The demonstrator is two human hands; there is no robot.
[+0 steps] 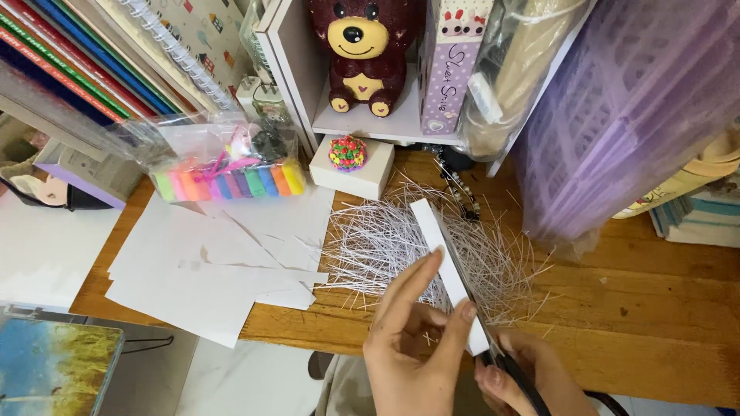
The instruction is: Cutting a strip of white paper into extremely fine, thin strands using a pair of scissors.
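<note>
Both hands work at the near edge of the desk [617, 323]. Left hand [412, 347] pinches a white paper strip [447, 266] between thumb and fingers, holding it upright over a pile of thin shreds [401, 246]. Right hand [532, 381] is closed around the handles of black scissors [493, 339], blades lying along the strip's right edge. Left fingertips [467, 311] sit just beside the blade, so a slip could nick them. Held only at its near end, the strip may flex and the cut wander. Loose shreds could drift off the desk edge.
</note>
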